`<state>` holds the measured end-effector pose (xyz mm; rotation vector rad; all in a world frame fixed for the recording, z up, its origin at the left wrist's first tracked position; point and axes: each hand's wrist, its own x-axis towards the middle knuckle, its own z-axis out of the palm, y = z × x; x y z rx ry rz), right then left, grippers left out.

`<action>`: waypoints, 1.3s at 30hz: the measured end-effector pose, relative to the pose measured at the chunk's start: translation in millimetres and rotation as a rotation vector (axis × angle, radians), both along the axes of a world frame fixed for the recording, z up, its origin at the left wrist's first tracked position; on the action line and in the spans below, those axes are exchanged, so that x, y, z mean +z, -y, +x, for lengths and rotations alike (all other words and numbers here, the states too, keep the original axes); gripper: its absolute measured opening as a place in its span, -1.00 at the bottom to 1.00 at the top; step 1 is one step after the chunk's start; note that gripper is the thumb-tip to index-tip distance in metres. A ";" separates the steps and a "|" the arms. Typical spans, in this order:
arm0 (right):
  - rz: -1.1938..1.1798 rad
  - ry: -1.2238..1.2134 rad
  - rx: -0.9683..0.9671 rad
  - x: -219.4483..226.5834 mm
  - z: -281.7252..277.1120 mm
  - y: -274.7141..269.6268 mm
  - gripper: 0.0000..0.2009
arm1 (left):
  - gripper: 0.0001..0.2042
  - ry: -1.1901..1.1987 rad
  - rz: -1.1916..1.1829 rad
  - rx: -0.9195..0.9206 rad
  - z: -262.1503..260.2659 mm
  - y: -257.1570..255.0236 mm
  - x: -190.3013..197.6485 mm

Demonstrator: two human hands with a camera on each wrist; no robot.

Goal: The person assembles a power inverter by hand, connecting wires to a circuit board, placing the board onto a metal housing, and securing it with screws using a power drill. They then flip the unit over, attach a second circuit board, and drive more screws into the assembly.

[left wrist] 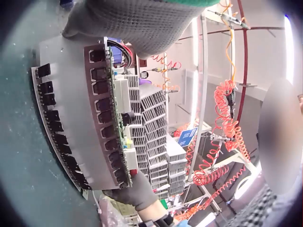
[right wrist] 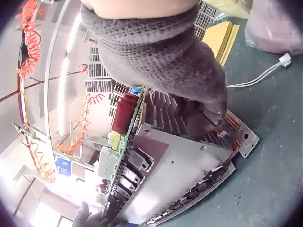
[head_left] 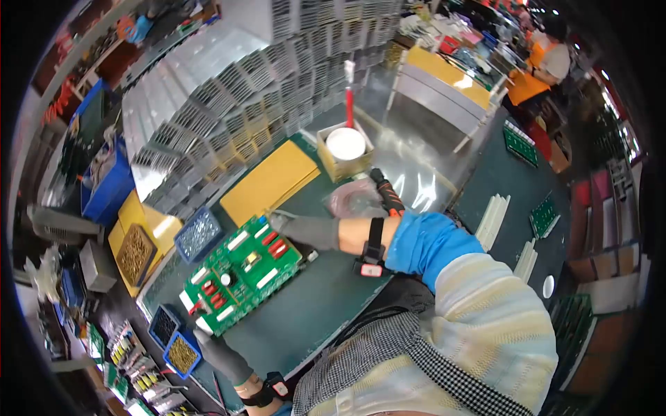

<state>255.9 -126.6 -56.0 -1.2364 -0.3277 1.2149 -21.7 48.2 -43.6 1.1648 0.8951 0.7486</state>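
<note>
A green circuit board [head_left: 243, 267] carries red and white components and is mounted on a grey metal heat sink [left wrist: 71, 109]. Both hands wear grey knit gloves and hold this assembly by its opposite ends. My left hand [head_left: 225, 357] grips the near-left end, partly below the board's edge in the head view. At the far-right end, my right hand [head_left: 302, 230] has its fingers curled round the finned end of the heat sink, as the right wrist view shows. Black transistors [right wrist: 137, 161] line the metal face, which stands tilted over the green table mat [right wrist: 265, 161].
Blue trays of small hardware [head_left: 198, 234] [head_left: 182, 353] sit left of the board. Beyond it lie cardboard sheets [head_left: 270, 182], a box with a white round container [head_left: 345, 143] and a black-and-orange tool [head_left: 388, 194]. Stacked heat sinks [head_left: 236, 104] rise behind. A white cable [right wrist: 258, 78] lies on the mat.
</note>
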 end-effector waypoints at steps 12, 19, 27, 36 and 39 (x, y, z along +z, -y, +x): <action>-0.073 0.086 -0.211 143.0 9.8 261.3 -0.42 | -0.44 -0.002 0.136 -0.287 76.2 150.5 94.7; -0.043 0.123 -0.639 145.0 3.6 432.0 -0.21 | -0.56 0.171 0.105 -0.775 241.8 261.5 101.7; 0.064 -0.049 -0.757 60.6 49.8 468.9 -0.20 | -0.53 0.011 0.205 -0.935 404.1 300.7 36.5; 0.096 -0.229 -0.779 3.0 90.8 445.3 -0.21 | -0.50 -0.079 0.411 -0.775 476.6 287.0 -22.3; 0.163 -0.244 -0.758 10.0 96.8 445.8 -0.27 | -0.44 -0.180 0.409 -0.785 486.9 287.9 -25.4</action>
